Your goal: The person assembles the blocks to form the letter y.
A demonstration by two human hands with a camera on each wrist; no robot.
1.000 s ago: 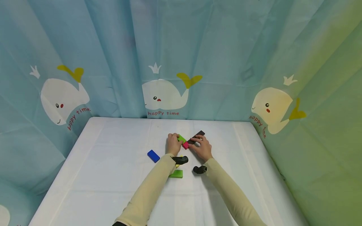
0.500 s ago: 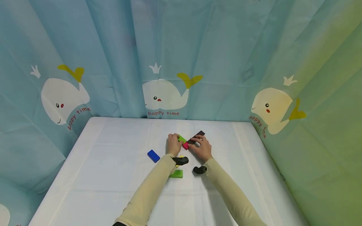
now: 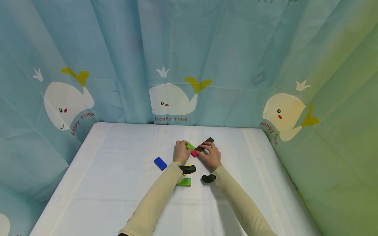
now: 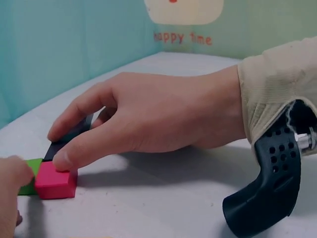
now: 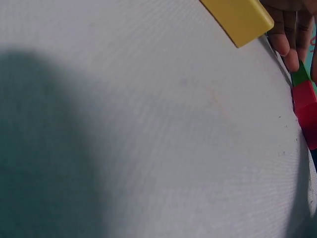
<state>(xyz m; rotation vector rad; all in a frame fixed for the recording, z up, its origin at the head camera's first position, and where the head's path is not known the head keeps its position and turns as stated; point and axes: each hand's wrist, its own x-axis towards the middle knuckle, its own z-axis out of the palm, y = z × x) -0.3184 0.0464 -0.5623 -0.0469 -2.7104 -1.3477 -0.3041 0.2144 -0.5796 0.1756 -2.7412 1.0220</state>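
Note:
In the head view, a green block (image 3: pixel 190 146), a small pink block (image 3: pixel 194 153) and a long black block (image 3: pixel 206 143) meet end to end in an angle on the table. My left hand (image 3: pixel 181 152) holds the green block, its thumb by the pink one. My right hand (image 3: pixel 210 155) grips the black block with bent fingers. The left wrist view shows the right thumb at the top edge of the pink block (image 4: pixel 56 180) and the index finger over the black block. Left fingertips (image 5: pixel 292 58) lie along the green block in the right wrist view.
A blue block (image 3: pixel 160 163) lies left of the left forearm. Another green block (image 3: pixel 184 182) and a yellow block (image 5: pixel 240 20) are nearer the body, partly behind the left sleeve in the head view. Black wrist mounts (image 3: pixel 209 178) jut inward. A whale-print curtain (image 3: pixel 236 65) surrounds the white table (image 3: pixel 118 196).
Both hands and the blocks stay nearly in place. The head view has tilted very slightly.

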